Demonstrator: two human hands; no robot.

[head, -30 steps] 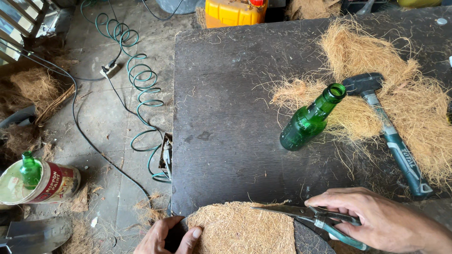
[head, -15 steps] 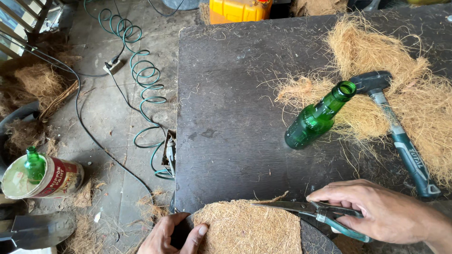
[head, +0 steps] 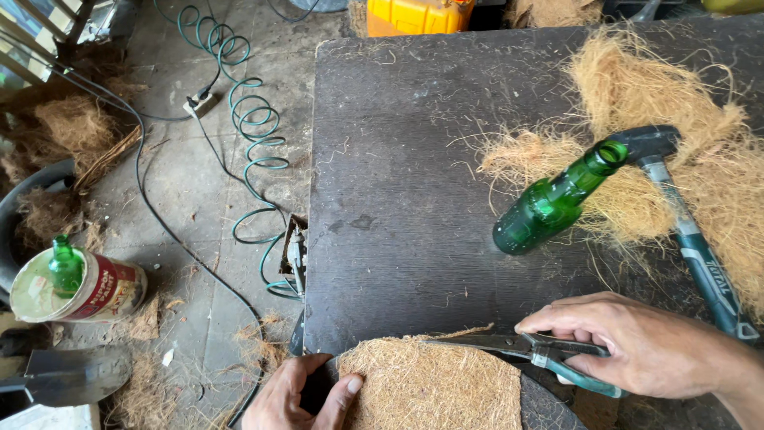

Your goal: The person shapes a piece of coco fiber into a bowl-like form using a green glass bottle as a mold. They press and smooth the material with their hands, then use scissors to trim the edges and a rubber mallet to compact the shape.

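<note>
Right hand: the right hand lies at the near right of the tabletop, fingers curled through and over the teal handles of the scissors, gripping them.
Scissors: blades point left, lying along the far edge of the mat; whether the blades are parted cannot be told.
Left hand: the left hand is at the near left corner of the tabletop, thumb pressed onto the mat's left edge, the other fingers curled beneath; it pinches the mat.
Mat: a flat brown coir pad with a rounded outline at the near edge of the tabletop, between the two hands, partly cut off by the frame.
Bottle: a green glass bottle stands on the tabletop beyond the right hand, mouth open, well apart from the mat.
Hammer: a hammer lies to the right of the bottle, its head near the bottle's mouth, handle running toward the right hand.
Fibre: loose coir fibre is heaped at the far right, under the hammer and behind the bottle.
Floor: a coiled green hose, a black cable and a tin with a small green bottle in it lie to the left.
</note>
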